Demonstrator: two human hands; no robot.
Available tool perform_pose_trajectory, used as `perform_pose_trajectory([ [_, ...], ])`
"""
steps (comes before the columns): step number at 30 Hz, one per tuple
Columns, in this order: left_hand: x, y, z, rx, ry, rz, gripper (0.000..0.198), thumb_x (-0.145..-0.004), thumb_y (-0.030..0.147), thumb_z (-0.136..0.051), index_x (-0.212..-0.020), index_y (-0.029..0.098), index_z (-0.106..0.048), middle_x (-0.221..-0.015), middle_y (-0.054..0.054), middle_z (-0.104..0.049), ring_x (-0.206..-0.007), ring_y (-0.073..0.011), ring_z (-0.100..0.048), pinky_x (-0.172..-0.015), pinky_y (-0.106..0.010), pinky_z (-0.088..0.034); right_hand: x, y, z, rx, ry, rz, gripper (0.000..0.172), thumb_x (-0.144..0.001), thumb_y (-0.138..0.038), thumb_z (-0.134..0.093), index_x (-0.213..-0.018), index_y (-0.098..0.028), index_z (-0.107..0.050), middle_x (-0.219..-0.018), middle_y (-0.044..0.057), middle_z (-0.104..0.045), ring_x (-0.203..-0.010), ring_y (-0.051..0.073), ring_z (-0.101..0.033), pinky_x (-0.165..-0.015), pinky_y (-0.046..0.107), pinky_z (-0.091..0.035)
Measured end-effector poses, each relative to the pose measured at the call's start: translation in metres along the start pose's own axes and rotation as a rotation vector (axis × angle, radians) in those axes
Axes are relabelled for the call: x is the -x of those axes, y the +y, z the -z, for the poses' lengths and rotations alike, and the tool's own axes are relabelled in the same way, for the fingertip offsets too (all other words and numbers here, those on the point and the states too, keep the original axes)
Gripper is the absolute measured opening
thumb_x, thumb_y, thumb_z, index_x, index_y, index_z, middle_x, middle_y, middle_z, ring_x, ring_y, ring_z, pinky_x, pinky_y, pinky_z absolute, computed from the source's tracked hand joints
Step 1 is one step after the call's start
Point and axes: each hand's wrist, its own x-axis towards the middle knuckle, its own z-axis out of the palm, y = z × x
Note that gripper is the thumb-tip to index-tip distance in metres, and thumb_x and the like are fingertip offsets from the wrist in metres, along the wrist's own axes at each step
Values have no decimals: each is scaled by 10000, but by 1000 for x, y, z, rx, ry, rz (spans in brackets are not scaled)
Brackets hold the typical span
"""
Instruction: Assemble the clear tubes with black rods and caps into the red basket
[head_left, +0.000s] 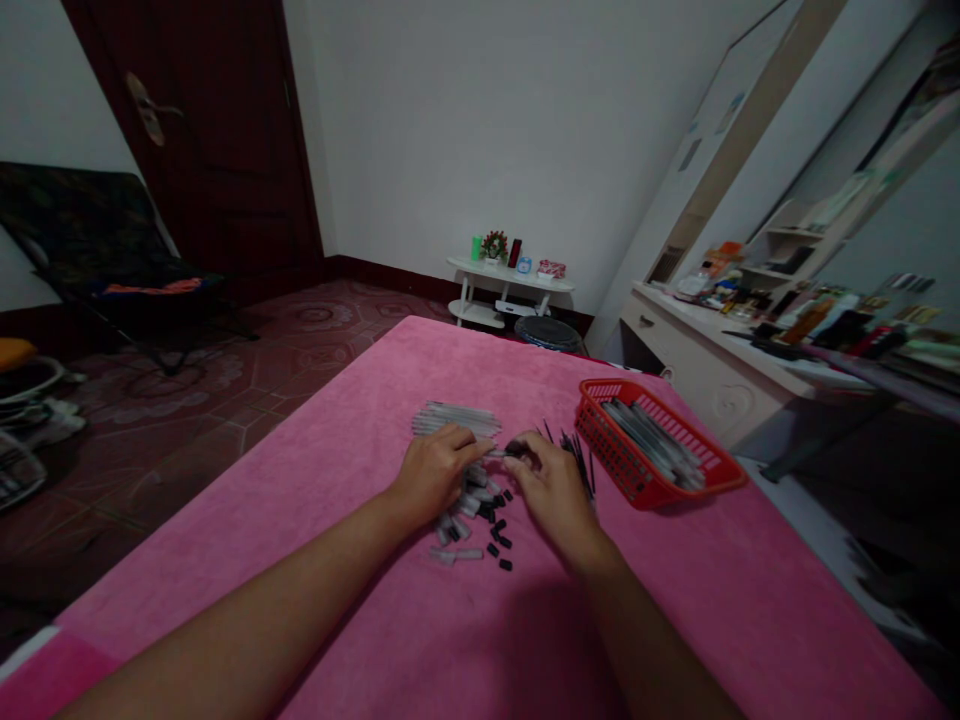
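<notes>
Both hands, the left (442,468) and the right (551,480), grasp a thin tube (498,454) between their fingertips, over the pink cloth (337,440). From there, a row of pale rods (454,416) lies at eleven o'clock, partly covered by the left. Pale caps (470,553) heap at seven, small black pieces (505,565) at six. Black sticks (578,455) lie at three, some hidden by the right; farther that way sits a red basket (611,457) holding grey sticks (652,440). The grasped tube looks greyish, darker toward the right; fingers hide its ends.
</notes>
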Motion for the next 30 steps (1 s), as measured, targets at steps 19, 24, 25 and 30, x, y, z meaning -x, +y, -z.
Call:
perform_pose_trajectory([
  [19,0,1,1,-4,-42,9,503,-707,40,-514,-1157,241,-609,-889,-45,-628,-832,-190,-554,-648,-273,-423,1,-2,2,93,-16,-1,198,-850,-368,-533,-775,-208,-622,-722,14,-660,-622,150,-563,-571,234,-358],
  [24,0,0,-1,13,-28,-24,478,-724,45,-508,-1140,251,-622,-866,-41,-625,-824,-182,-555,-649,-265,-422,1,-3,2,144,-61,-61,420,-917,-401,-397,-587,-201,-563,-561,14,-596,-537,145,-532,-529,242,-324],
  [25,1,0,-1,16,-22,-24,472,-727,46,-510,-1138,247,-623,-866,-43,-625,-824,-181,-556,-649,-264,-423,1,-3,2,132,-59,-63,393,-909,-406,-415,-615,-202,-578,-580,12,-607,-543,145,-536,-528,241,-325],
  [30,0,2,-3,43,-31,-45,452,-746,48,-513,-1144,233,-618,-875,-45,-638,-825,-187,-568,-680,-278,-444,2,-4,1,102,-31,-33,244,-862,-351,-500,-691,-204,-595,-647,6,-637,-575,143,-548,-538,234,-339],
])
